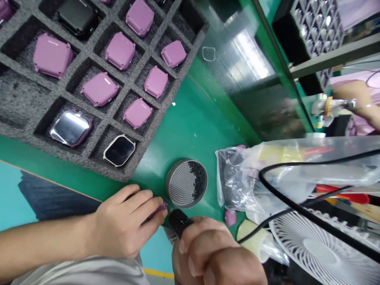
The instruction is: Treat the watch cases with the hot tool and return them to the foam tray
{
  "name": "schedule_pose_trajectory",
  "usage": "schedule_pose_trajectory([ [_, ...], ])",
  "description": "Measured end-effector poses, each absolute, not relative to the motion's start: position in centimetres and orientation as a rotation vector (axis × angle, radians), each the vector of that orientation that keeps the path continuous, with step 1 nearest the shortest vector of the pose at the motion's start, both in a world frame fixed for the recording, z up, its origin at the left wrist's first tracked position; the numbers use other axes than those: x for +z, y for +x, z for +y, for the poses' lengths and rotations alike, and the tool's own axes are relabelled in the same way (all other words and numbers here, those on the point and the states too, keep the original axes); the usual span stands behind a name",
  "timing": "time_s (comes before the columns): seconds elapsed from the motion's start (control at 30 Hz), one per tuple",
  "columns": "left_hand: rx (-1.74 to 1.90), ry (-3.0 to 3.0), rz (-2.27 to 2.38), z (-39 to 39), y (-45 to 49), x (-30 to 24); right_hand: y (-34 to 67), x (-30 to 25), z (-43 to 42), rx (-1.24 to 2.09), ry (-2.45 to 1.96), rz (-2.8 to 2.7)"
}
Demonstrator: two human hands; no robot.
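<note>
Well, over green matting (190, 118), left hand (126, 221) grips a pink case (156, 211), right hand (208, 253) a black tool (179, 222).

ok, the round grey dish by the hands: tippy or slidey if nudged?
Probably not tippy: the round grey dish is low and wide, sitting flat on the green mat. It may slide if pushed, since the mat looks smooth. The black bits on one side of its dotted top might spill if tilted, if loose.
</note>
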State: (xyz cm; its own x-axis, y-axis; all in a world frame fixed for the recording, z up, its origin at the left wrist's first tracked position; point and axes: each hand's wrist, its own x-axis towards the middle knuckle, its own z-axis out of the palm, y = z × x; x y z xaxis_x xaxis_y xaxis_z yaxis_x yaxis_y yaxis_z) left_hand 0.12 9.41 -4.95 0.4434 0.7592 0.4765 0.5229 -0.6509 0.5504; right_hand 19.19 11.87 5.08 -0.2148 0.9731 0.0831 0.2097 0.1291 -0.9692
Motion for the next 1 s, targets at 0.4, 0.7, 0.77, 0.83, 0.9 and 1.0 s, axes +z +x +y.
schedule_pose_trajectory([
  [0.4, 1.041, 2.430, 1.090, 9.4, 0.0, -5.2, 17.8, 3.2, 11.2, 0.699, -0.977, -1.136],
  [0.7, 0.941, 2.567, 1.004, 9.4, -0.4, -5.5, 17.8, 3.3, 11.9, 0.762, -1.037, -1.006],
  [0.77, 0.966, 2.553, 1.062, 9.4, -0.3, -5.4, 17.8, 3.1, 11.8, 0.769, -1.044, -0.994],
  [0.83, 0.974, 2.556, 1.072, 9.3, -0.3, -5.3, 17.8, 3.0, 11.8, 0.760, -1.036, -1.003],
  [0.9, 0.940, 2.572, 1.042, 9.3, -0.4, -5.1, 17.7, 3.0, 11.9, 0.740, -1.014, -1.012],
  [1.0, 0.879, 2.589, 0.992, 9.4, -0.8, -5.2, 17.5, 3.1, 12.1, 0.727, -0.989, -1.003],
])
